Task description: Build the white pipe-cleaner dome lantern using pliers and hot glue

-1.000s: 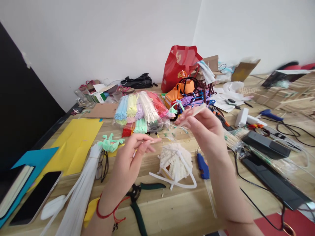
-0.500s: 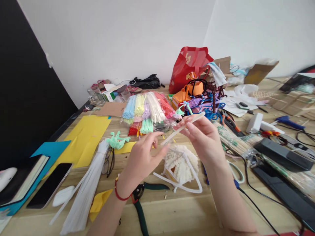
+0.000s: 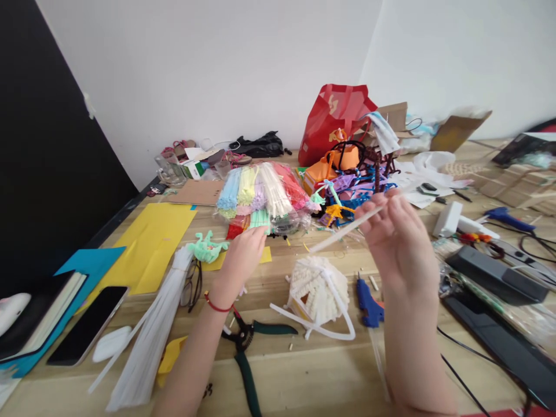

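My right hand (image 3: 395,231) is raised, its fingers closed on a thin translucent white glue stick (image 3: 339,234) that slants down to the left. Over the table's middle, my left hand (image 3: 245,255) shows its back. Its fingers stretch toward the bagged pipe cleaners (image 3: 271,191), and I see nothing held in it. Between and below the hands sits a small cream house-like piece covered in fuzzy pipe cleaner (image 3: 319,289), with a loose white strand (image 3: 343,315) curling round it. A blue glue gun (image 3: 369,304) lies beside my right wrist. Green-handled pliers (image 3: 247,336) rest near my left forearm.
A bundle of white pipe cleaners (image 3: 152,347), glasses (image 3: 191,286), a phone (image 3: 89,324) and yellow sheets (image 3: 150,249) lie on the left. At the back stands a red bag (image 3: 334,124) beside tangled coloured pieces. A dark grey box (image 3: 499,275) and cables occupy the right.
My hands have moved apart. The right hand went right with the glue stick, while the left came away from the stick and shifted slightly left and up. The blue glue gun now shows.
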`<state>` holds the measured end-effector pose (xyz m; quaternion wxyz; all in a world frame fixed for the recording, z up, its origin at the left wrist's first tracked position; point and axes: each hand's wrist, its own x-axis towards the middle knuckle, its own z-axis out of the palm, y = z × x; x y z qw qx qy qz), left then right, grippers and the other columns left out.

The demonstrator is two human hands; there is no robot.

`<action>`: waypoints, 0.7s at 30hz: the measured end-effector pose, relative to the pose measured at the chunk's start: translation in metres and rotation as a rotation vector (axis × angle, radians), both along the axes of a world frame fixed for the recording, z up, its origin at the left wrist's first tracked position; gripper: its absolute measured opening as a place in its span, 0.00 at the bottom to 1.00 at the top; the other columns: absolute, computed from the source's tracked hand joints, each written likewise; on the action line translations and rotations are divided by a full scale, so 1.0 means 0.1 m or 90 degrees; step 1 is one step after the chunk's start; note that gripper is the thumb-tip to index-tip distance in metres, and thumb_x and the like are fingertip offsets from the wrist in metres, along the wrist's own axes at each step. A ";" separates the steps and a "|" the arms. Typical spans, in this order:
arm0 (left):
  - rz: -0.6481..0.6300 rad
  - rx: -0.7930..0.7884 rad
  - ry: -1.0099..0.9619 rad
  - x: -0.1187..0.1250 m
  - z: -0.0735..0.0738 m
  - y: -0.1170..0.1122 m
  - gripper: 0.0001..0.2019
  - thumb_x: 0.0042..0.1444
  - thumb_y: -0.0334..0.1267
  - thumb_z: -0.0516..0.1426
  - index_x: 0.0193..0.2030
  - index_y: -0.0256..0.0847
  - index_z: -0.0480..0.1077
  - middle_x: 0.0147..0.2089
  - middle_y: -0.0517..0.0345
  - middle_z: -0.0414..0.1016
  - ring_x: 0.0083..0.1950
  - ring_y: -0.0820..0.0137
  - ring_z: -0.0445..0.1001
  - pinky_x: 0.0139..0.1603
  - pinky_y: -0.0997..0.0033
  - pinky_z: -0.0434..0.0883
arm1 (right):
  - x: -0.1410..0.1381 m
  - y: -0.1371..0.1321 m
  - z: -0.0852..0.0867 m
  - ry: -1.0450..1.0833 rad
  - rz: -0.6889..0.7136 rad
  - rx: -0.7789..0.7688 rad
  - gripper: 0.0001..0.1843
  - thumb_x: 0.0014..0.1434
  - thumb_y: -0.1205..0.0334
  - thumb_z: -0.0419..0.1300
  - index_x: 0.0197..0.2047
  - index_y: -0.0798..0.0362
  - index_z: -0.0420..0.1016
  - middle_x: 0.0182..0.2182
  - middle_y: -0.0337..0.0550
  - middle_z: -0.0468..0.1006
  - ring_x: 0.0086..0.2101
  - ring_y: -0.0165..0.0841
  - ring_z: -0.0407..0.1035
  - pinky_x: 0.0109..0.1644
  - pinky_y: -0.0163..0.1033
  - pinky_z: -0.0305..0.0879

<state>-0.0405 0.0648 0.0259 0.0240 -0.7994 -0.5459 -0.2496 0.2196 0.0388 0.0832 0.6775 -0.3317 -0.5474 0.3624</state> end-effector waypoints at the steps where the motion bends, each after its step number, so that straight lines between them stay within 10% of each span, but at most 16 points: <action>1: 0.003 -0.004 -0.003 -0.02 0.01 0.01 0.14 0.64 0.29 0.51 0.52 0.39 0.73 0.46 0.49 0.82 0.44 0.63 0.80 0.43 0.67 0.74 | -0.01 -0.02 0.01 -0.011 0.050 -0.035 0.07 0.67 0.52 0.55 0.44 0.41 0.72 0.37 0.42 0.75 0.41 0.37 0.76 0.50 0.48 0.77; 5: 0.011 0.003 -0.031 -0.08 0.10 -0.03 0.18 0.62 0.29 0.52 0.56 0.42 0.72 0.47 0.52 0.81 0.44 0.64 0.80 0.44 0.68 0.73 | -0.24 -0.18 0.08 0.045 0.225 -0.149 0.06 0.65 0.54 0.58 0.40 0.46 0.70 0.35 0.42 0.76 0.34 0.34 0.76 0.40 0.41 0.79; 11: 0.058 0.112 -0.046 -0.12 0.24 -0.14 0.19 0.67 0.44 0.51 0.30 0.39 0.75 0.29 0.53 0.78 0.34 0.65 0.76 0.37 0.68 0.69 | -0.50 -0.36 0.14 0.060 0.345 -0.190 0.06 0.67 0.55 0.56 0.40 0.47 0.68 0.35 0.42 0.77 0.35 0.33 0.76 0.38 0.39 0.79; 16: -0.043 0.128 -0.253 -0.06 0.41 -0.36 0.15 0.68 0.36 0.50 0.57 0.42 0.71 0.48 0.55 0.81 0.36 0.74 0.75 0.37 0.75 0.69 | -0.52 -0.39 0.15 0.117 0.424 -0.230 0.04 0.67 0.58 0.57 0.41 0.48 0.70 0.37 0.43 0.77 0.35 0.32 0.76 0.39 0.37 0.78; 21: -0.056 0.131 -0.354 -0.02 0.51 -0.50 0.11 0.67 0.37 0.53 0.48 0.44 0.76 0.42 0.58 0.81 0.31 0.76 0.72 0.32 0.77 0.67 | -0.56 -0.41 0.17 0.162 0.453 -0.275 0.05 0.66 0.59 0.58 0.38 0.50 0.70 0.33 0.40 0.74 0.26 0.26 0.69 0.28 0.31 0.67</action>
